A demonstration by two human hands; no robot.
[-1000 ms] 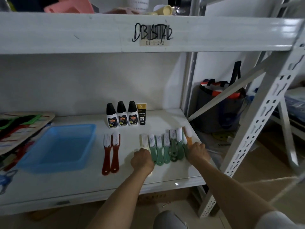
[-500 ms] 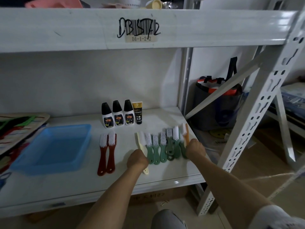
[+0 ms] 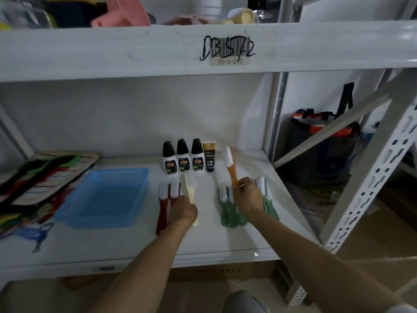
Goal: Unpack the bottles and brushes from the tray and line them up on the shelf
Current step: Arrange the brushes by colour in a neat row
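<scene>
Curled round the handle of a cream plastic brush with white bristles (image 3: 190, 188), the left hand (image 3: 183, 210) grips it low on the white metal shelf (image 3: 135, 242), the bristle end pointing toward the back wall. Whether the brush rests on the shelf or is lifted just off it cannot be told. The right hand (image 3: 248, 196) pinches the handle of an orange plastic brush with white bristles (image 3: 230, 166) and holds it raised and nearly upright — its bristle head stands level with the tube at the back.

Just left of the cream brush lie two dark red plastic brushes (image 3: 167, 205), side by side, bristles away from the person. Under and around the right hand lies a group of green plastic brushes with white bristles (image 3: 226, 206), partly hidden by the hand and forearm; their exact count is unclear.

At the back of the shelf three white bottles with black caps (image 3: 183, 158) stand upright in a row, touching or nearly so, with a black and gold tube (image 3: 209, 156) standing just beside the rightmost one.

Left of the brushes sits a blue rectangular plastic tray (image 3: 106, 197) — nothing shows inside it. Further left lie a stack of striped woven mats (image 3: 40, 175) and a blue plastic tool (image 3: 37, 233), blurred.
</scene>
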